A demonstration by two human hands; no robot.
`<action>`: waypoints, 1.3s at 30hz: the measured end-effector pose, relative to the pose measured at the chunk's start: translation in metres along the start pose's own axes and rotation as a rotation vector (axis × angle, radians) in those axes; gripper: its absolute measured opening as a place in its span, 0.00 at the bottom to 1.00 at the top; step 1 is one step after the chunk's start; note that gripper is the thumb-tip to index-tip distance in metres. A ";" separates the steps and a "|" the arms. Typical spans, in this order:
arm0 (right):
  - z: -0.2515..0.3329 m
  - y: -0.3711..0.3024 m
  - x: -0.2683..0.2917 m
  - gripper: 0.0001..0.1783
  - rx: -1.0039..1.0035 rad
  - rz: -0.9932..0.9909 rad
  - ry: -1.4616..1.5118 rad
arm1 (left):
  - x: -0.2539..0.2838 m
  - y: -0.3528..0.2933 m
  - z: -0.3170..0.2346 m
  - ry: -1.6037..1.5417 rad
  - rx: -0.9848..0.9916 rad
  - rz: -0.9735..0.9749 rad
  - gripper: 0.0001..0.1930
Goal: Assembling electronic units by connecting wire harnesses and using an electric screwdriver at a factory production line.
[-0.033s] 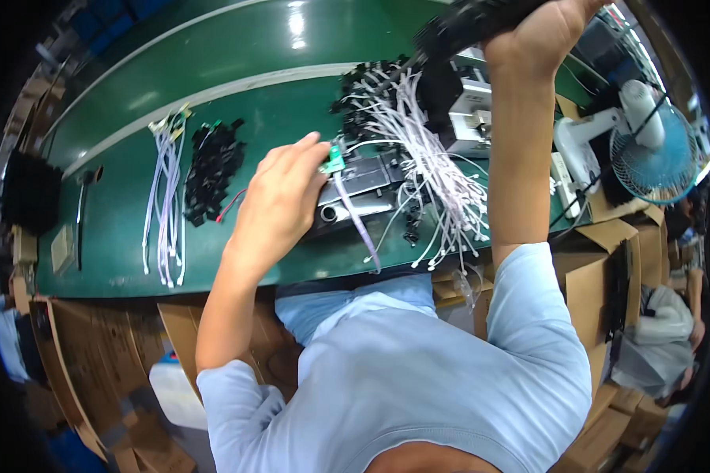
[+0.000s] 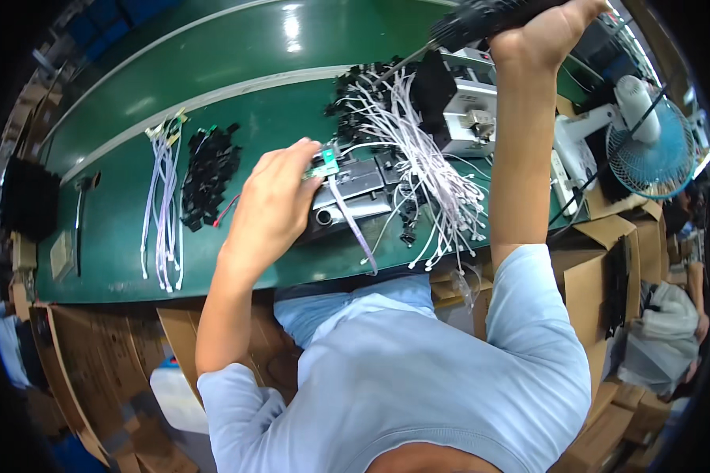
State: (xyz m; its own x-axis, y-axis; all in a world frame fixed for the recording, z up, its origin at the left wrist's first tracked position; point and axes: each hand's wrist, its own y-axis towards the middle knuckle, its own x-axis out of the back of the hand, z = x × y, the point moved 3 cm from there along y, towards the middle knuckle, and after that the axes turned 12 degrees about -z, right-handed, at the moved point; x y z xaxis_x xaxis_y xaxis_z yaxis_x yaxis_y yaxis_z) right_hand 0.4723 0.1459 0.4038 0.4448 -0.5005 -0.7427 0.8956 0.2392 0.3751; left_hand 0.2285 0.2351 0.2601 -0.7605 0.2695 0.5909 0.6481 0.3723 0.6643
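Observation:
My left hand pinches a small green circuit board by its left side. A lilac flat cable runs from the board toward me. Board and hand are over a black and silver block-shaped fixture on the bench. Raised at the upper right, my right hand grips a black power screwdriver. Its long thin bit slants down and left, with the tip over a heap of small black parts. The fingers of my right hand are partly hidden behind the tool and cut off by the picture's edge.
A thick bundle of white cables lies right of the fixture, before a silver machine. Leftward are a black parts pile, more lilac cables and a hammer-like tool. A fan stands far right.
The screwdriver has shifted slightly right and down, and its bit shows more clearly. My left hand has moved slightly left and down with the circuit board.

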 end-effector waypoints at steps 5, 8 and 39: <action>-0.001 0.118 0.150 0.43 0.100 -0.358 -0.163 | 0.001 0.004 -0.002 -0.110 0.207 0.080 0.24; -0.019 0.123 0.175 0.42 0.112 -0.509 -0.243 | 0.001 0.007 -0.001 -0.115 0.220 0.089 0.29; -0.036 -0.181 0.159 0.20 0.576 0.632 -1.206 | -0.006 0.021 -0.007 0.166 0.175 0.337 0.65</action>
State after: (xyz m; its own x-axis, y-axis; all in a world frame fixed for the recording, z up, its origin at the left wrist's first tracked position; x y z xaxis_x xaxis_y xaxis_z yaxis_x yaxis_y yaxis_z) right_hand 0.3808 0.0528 0.1981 0.2155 -0.8840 0.4149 0.3051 0.4646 0.8313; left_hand 0.2475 0.2347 0.2739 -0.4807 0.2602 0.8374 0.8320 0.4369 0.3419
